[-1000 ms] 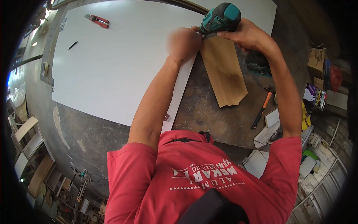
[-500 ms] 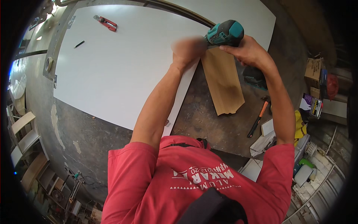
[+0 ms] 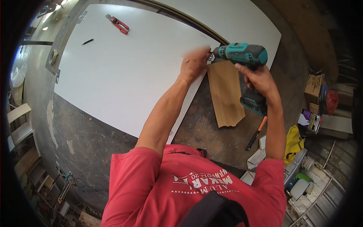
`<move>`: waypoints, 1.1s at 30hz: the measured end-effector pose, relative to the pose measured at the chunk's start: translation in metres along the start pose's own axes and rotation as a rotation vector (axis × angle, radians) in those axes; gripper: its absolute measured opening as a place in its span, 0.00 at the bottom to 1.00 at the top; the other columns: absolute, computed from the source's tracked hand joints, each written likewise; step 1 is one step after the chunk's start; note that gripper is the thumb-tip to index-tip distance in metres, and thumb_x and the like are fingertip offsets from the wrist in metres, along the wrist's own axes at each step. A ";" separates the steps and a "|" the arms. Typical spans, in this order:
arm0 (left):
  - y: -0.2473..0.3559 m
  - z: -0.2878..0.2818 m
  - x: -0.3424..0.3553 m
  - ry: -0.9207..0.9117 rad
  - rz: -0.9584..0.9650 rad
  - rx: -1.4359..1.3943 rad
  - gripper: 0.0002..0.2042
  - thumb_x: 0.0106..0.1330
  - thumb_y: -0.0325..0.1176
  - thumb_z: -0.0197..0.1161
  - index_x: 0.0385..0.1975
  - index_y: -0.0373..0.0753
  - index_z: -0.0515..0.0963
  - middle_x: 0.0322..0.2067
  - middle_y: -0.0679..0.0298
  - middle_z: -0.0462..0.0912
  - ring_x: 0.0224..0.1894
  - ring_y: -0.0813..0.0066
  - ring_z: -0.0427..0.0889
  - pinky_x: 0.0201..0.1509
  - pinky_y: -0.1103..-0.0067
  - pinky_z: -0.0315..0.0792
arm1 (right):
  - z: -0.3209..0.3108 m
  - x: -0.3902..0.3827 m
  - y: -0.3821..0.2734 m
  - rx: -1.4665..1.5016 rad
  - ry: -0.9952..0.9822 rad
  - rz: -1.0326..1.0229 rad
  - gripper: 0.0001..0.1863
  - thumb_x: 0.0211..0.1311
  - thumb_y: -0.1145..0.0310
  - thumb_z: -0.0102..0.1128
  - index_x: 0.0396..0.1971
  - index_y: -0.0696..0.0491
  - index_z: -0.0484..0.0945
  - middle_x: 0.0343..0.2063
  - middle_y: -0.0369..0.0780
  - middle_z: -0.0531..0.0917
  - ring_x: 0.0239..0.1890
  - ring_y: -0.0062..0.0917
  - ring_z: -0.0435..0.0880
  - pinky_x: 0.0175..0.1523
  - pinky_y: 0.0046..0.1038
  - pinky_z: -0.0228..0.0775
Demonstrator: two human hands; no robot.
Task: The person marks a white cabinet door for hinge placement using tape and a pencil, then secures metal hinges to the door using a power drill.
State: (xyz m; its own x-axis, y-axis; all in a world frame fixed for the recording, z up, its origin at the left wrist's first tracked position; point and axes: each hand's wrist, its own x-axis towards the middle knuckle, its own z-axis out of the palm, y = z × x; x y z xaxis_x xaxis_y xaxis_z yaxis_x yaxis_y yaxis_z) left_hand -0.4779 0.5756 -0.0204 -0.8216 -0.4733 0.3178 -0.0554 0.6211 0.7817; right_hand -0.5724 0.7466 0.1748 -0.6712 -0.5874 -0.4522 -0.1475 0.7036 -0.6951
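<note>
1. While your right hand (image 3: pixel 261 81) wraps the handle of the teal-and-black cordless drill (image 3: pixel 247 55), your left hand (image 3: pixel 193 68) is at the right edge of the white panel (image 3: pixel 121 72); its fingers are blurred, so I cannot tell whether they pinch anything.
2. The cordless drill is held over the tabletop (image 3: pixel 191 123) near the panel's far right corner, pointing left toward your left hand, near a small metal fitting (image 3: pixel 211 58). Whether its tip touches anything is too small to tell.
3. Since the tip is so near your left fingers, it seems wise to hold them off its line before you squeeze the trigger.
4. Set the cordless drill square to whatever surface it meets, then start slowly under even pressure.
5. Mind the brown strip (image 3: pixel 227 96) just beside the panel; the red utility knife (image 3: pixel 120 26) lies on the panel, well apart from both hands.
</note>
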 end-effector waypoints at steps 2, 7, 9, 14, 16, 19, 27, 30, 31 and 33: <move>-0.005 0.000 -0.002 0.023 0.143 0.026 0.04 0.69 0.31 0.61 0.39 0.44 0.75 0.28 0.62 0.80 0.32 0.58 0.82 0.36 0.65 0.74 | 0.003 -0.014 0.002 0.067 0.053 0.030 0.17 0.63 0.57 0.72 0.31 0.55 0.80 0.13 0.31 0.74 0.13 0.15 0.72 0.20 0.24 0.65; -0.009 -0.002 -0.001 0.113 0.123 0.089 0.03 0.70 0.31 0.60 0.39 0.42 0.75 0.29 0.60 0.81 0.32 0.59 0.82 0.35 0.67 0.74 | 0.004 -0.074 0.017 0.246 0.186 0.033 0.14 0.64 0.59 0.70 0.30 0.55 0.80 0.15 0.32 0.74 0.14 0.15 0.71 0.22 0.24 0.63; -0.007 -0.001 -0.001 0.248 -0.195 -0.128 0.03 0.72 0.31 0.57 0.40 0.40 0.75 0.31 0.56 0.83 0.34 0.55 0.82 0.37 0.67 0.73 | 0.008 -0.105 0.028 0.379 0.315 0.078 0.14 0.66 0.59 0.66 0.30 0.56 0.80 0.15 0.33 0.74 0.16 0.17 0.72 0.24 0.24 0.63; -0.023 -0.008 0.019 0.252 -0.394 -0.386 0.11 0.71 0.34 0.51 0.33 0.34 0.78 0.27 0.50 0.82 0.31 0.48 0.81 0.40 0.63 0.74 | 0.036 -0.169 0.071 0.583 0.447 0.165 0.14 0.68 0.60 0.64 0.36 0.58 0.81 0.19 0.35 0.77 0.17 0.19 0.73 0.23 0.23 0.64; -0.010 -0.007 0.028 0.202 -0.360 -0.273 0.14 0.69 0.37 0.52 0.29 0.33 0.79 0.28 0.49 0.83 0.31 0.50 0.82 0.40 0.63 0.74 | 0.050 -0.182 0.091 0.656 0.452 0.188 0.16 0.67 0.60 0.65 0.40 0.59 0.81 0.21 0.37 0.78 0.17 0.19 0.74 0.21 0.22 0.65; 0.028 0.003 0.035 -0.224 -0.263 0.323 0.20 0.59 0.51 0.63 0.24 0.36 0.83 0.27 0.51 0.86 0.35 0.54 0.86 0.43 0.64 0.78 | 0.065 -0.194 0.104 0.713 0.463 0.274 0.11 0.67 0.61 0.67 0.33 0.54 0.80 0.17 0.32 0.76 0.16 0.16 0.73 0.21 0.22 0.65; 0.015 0.019 0.039 -0.375 -0.086 0.519 0.17 0.52 0.48 0.70 0.25 0.38 0.84 0.28 0.53 0.87 0.37 0.55 0.87 0.44 0.66 0.80 | 0.076 -0.204 0.123 0.695 0.438 0.298 0.15 0.67 0.58 0.68 0.30 0.54 0.81 0.16 0.31 0.77 0.16 0.14 0.74 0.22 0.22 0.64; 0.003 0.006 0.037 -0.335 -0.001 0.438 0.18 0.55 0.51 0.70 0.25 0.39 0.84 0.28 0.54 0.87 0.35 0.54 0.86 0.42 0.65 0.79 | 0.073 -0.203 0.126 0.676 0.429 0.331 0.15 0.67 0.58 0.68 0.29 0.55 0.80 0.16 0.31 0.77 0.16 0.14 0.74 0.23 0.22 0.64; -0.002 -0.002 0.036 -0.337 0.004 0.435 0.19 0.58 0.52 0.70 0.25 0.39 0.83 0.27 0.55 0.86 0.34 0.52 0.85 0.41 0.64 0.77 | 0.071 -0.203 0.124 0.674 0.426 0.330 0.15 0.67 0.58 0.68 0.29 0.55 0.80 0.16 0.31 0.77 0.16 0.14 0.74 0.23 0.22 0.64; -0.005 -0.019 0.031 -0.302 -0.070 0.417 0.19 0.59 0.52 0.70 0.25 0.39 0.82 0.25 0.55 0.85 0.33 0.52 0.85 0.40 0.64 0.76 | 0.068 -0.200 0.122 0.627 0.422 0.324 0.16 0.67 0.57 0.67 0.29 0.55 0.80 0.16 0.31 0.77 0.16 0.14 0.74 0.23 0.22 0.64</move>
State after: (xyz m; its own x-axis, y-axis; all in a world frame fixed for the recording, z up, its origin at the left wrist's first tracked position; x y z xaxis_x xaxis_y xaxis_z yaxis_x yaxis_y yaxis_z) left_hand -0.4926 0.5463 -0.0043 -0.9313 -0.3600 0.0553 -0.2872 0.8194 0.4961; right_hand -0.4068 0.9226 0.1420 -0.8459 -0.1058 -0.5228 0.4498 0.3853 -0.8058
